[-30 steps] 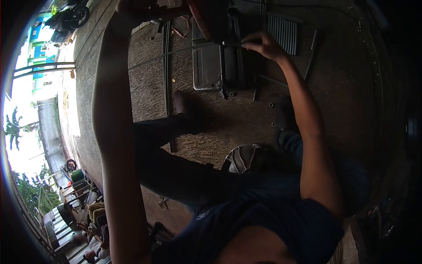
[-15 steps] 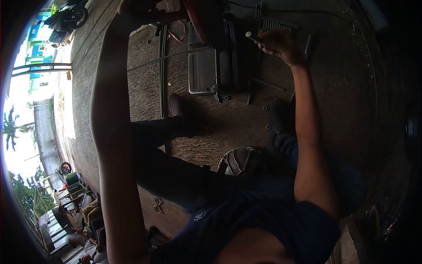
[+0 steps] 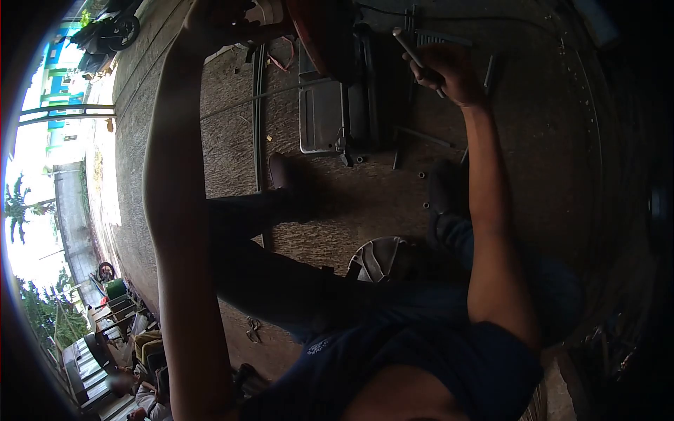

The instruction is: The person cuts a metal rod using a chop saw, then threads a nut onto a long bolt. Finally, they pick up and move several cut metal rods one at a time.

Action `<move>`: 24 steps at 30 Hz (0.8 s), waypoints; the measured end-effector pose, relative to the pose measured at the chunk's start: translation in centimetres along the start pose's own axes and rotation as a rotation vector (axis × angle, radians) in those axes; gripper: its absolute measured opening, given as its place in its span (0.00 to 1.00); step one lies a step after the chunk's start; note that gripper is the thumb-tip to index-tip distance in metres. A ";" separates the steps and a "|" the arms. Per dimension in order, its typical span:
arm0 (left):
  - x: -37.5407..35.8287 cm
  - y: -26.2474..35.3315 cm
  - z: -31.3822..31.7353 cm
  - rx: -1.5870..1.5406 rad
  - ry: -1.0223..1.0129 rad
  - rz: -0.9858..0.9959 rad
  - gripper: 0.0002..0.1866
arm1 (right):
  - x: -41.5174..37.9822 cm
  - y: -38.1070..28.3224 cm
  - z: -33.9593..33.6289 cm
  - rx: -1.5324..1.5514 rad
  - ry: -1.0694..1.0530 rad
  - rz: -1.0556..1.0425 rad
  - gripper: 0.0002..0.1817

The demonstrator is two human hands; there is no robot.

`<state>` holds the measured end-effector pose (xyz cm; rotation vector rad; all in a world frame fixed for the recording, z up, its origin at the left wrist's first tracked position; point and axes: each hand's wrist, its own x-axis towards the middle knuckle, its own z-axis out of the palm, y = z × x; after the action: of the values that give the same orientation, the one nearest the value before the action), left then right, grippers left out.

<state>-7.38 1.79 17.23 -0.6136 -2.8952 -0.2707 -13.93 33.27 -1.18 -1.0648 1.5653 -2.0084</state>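
Note:
My right hand (image 3: pixel 453 74) is closed around a short, slim metal rod (image 3: pixel 408 46), its pale end pointing up and left. My left hand (image 3: pixel 214 14) is at the top edge, dark and partly cut off. Its fingers seem wrapped round the handle of a red cut-off saw (image 3: pixel 309 31), whose guard hangs over a grey base (image 3: pixel 319 123). A long thin bar (image 3: pixel 260 97) runs from the left to the saw. Right of the base, several cut rods (image 3: pixel 442 38) lie together near my right hand.
Small metal rings (image 3: pixel 422 175) and loose rods (image 3: pixel 425 135) lie on the floor near my feet. Long bars (image 3: pixel 259 140) run along the floor left of the saw. A round ribbed metal piece (image 3: pixel 379 258) is by my legs. A motorbike (image 3: pixel 112 31) stands far left; a person (image 3: pixel 144 393) is lower left.
My right hand has turned the rod, so more of its length shows and its end sits higher. My left hand stays at the saw.

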 end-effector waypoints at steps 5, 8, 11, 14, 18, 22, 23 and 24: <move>0.0 -0.1 0.2 0.023 0.035 0.004 0.38 | 0.1 0.2 -0.1 0.034 -0.005 0.022 0.19; 0.0 -0.1 0.0 0.018 0.042 0.035 0.38 | 0.1 -0.1 0.2 0.060 0.000 0.043 0.19; -0.2 -0.3 0.2 -0.003 0.050 0.032 0.38 | 0.1 -0.1 0.3 0.094 -0.009 0.058 0.19; 0.1 -0.7 0.5 0.074 0.078 0.078 0.38 | 0.5 1.5 -0.6 0.077 -0.035 0.099 0.19; 0.1 0.4 0.0 0.111 -0.036 -0.110 0.37 | 2.0 6.4 -1.2 -0.538 -0.147 0.111 0.19; 0.4 -2.0 1.1 0.040 0.106 0.239 0.38 | 4.3 9.4 0.0 -1.023 -0.201 0.193 0.24; 0.3 -2.3 1.3 -0.015 0.140 0.314 0.38 | 4.8 10.5 0.1 -1.015 -0.202 0.194 0.24; 0.3 -1.9 1.1 -0.015 0.135 0.313 0.38 | 5.4 11.4 0.1 -1.059 -0.224 0.161 0.25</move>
<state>-8.54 0.38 15.97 -0.9946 -2.6212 -0.2784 -19.03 26.01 -10.06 -1.3487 2.5169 -0.8197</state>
